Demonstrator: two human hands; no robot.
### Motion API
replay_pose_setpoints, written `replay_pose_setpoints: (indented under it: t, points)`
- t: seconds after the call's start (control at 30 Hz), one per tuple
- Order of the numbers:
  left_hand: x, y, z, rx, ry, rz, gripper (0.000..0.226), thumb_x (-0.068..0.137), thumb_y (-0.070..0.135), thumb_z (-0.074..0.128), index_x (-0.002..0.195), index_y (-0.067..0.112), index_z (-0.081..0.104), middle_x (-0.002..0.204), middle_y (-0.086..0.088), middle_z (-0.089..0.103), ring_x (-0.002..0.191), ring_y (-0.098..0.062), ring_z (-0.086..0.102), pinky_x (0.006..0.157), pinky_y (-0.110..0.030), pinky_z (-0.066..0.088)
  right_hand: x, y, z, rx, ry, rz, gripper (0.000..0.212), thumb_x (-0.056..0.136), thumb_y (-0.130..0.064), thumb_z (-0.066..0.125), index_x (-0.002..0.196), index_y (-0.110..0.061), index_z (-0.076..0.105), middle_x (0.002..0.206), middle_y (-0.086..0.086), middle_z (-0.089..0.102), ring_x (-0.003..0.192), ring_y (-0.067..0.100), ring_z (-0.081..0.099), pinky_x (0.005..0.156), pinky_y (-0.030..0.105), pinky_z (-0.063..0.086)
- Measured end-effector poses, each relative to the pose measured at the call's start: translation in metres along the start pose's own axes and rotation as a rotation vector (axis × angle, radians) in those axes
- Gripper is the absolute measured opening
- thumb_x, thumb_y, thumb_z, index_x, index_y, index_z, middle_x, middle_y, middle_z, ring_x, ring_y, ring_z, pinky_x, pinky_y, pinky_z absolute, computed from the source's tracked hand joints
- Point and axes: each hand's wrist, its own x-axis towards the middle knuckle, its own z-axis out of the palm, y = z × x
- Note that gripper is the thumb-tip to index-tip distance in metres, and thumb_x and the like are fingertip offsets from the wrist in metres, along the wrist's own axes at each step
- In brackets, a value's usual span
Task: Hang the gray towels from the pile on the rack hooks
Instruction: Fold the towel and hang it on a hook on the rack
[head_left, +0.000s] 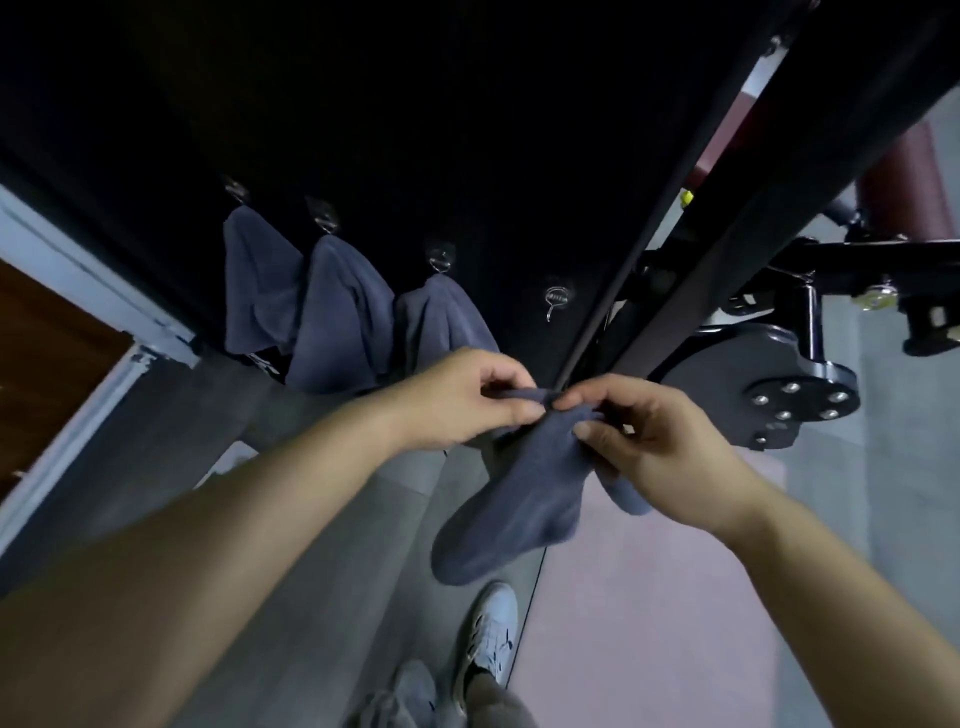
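The held towel (519, 493) is soft, matt cloth, same as the hanging towels (343, 312), the free hook (555, 302) is shiny bare metal on a matt black panel (415, 130), and the black machine plate (727, 379) looks glossy with bright metal bolts (790, 387).

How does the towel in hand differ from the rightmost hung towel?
The held towel is pinched by the left hand and right hand, on no hook; the rightmost hung towel dangles from its hook. The held towel hangs over the floor; the hung towel rests against the dark panel. Both are gray.
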Motion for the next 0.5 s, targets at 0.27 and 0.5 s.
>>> replay_pose_setpoints:
  t: [0.27,0.5]
  points:
    - [0.072,-0.050,0.002,-0.250,0.270,-0.028,0.016,0.090,0.002,0.068,0.085,0.015,0.063,0.066,0.008,0.063,0.063,-0.003,0.059,0.060,-0.022,0.053,0.068,0.069,-0.012,-0.068,0.184,-0.044,0.020,0.094,0.000,0.064,0.091,-0.020,0.065,0.074,-0.014,0.061,0.065,0.002,0.054,0.068,0.024,0.044]
    - [0.110,-0.079,-0.008,0.152,0.537,0.321,0.022,0.089,-0.008,0.054,0.088,0.011,0.066,0.090,0.002,0.062,0.086,-0.010,0.062,0.084,-0.035,0.054,0.112,0.101,0.001,-0.403,0.486,-0.260,0.024,0.094,0.003,0.057,0.106,-0.007,0.076,0.104,0.005,0.061,0.093,0.009,0.058,0.087,0.013,0.047]
